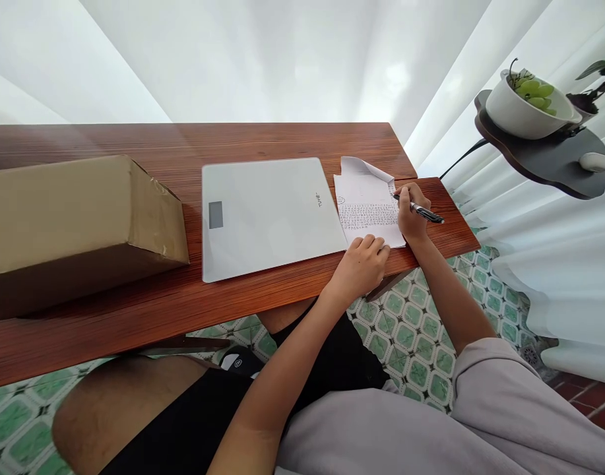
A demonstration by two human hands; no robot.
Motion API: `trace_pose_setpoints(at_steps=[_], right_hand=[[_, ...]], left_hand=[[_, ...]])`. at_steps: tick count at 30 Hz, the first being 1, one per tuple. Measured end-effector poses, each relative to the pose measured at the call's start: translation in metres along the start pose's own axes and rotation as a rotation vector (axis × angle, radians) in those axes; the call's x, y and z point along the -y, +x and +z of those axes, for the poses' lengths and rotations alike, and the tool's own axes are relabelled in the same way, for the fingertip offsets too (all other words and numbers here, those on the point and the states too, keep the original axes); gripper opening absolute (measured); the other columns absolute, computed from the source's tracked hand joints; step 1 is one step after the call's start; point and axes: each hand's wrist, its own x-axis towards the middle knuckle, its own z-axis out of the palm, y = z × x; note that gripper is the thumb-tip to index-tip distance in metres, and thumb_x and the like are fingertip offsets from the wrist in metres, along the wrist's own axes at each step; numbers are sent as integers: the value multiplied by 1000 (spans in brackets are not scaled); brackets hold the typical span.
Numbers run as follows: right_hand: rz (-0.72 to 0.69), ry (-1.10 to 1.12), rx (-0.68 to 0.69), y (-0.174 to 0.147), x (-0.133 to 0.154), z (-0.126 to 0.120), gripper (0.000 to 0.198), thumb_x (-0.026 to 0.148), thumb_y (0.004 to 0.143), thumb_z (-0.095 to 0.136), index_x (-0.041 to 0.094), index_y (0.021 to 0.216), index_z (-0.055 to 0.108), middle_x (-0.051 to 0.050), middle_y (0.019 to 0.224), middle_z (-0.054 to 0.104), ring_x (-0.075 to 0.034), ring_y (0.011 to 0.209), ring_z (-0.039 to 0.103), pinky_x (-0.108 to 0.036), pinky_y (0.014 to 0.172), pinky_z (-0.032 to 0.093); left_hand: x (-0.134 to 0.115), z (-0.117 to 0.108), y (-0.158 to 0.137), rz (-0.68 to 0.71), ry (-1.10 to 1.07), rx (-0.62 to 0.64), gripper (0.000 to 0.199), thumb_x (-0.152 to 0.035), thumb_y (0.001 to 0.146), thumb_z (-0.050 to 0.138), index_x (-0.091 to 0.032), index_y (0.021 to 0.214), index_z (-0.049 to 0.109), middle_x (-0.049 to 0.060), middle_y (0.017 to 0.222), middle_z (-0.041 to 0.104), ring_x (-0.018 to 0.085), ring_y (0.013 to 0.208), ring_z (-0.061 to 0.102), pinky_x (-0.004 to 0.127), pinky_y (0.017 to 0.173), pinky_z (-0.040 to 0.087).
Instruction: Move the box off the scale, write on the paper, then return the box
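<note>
My right hand (412, 210) is closed around a black pen (427, 214). The pen's point touches the white paper (364, 191) near its right edge, and its back end sticks out to the right. Rows of small dark handwriting fill the paper's middle, and its top edge curls over. On the paper's lower edge, by the table's front, rests my left hand (364, 262), fingers loosely bent and slightly apart, holding nothing that I can see. Its fingertips are partly hidden. Just left of the paper lies a flat white rectangular device (267, 218) with a small grey display.
A brown cardboard box (59, 218) stands on the left of the wooden table (262, 142). To the right, a dark shelf (540, 158) bears a white bowl (524, 109) of green fruit, a plant and a pale rounded object. White curtains (282, 59) hang behind.
</note>
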Motion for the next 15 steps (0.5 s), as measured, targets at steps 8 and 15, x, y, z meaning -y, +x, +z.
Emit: trace_pose_setpoints(at_steps=[8,15], right_hand=[[-13,23,9,1,0,0,32,32,103,39,21,84,62,-4,67,63,-18,65,64,-34,67,49],[-13,28,18,1,3,0,30,31,102,40,21,82,61,-4,69,65,-19,65,65,-34,67,48]], left_hand=[[0,1,-1,2,-4,5,34,-16,99,38,-10,125,58,13,124,59,27,114,50,39,92,39],[0,2,0,11,9,-4,35,-15,99,37,-9,125,58,12,123,59,27,113,50,39,91,39]])
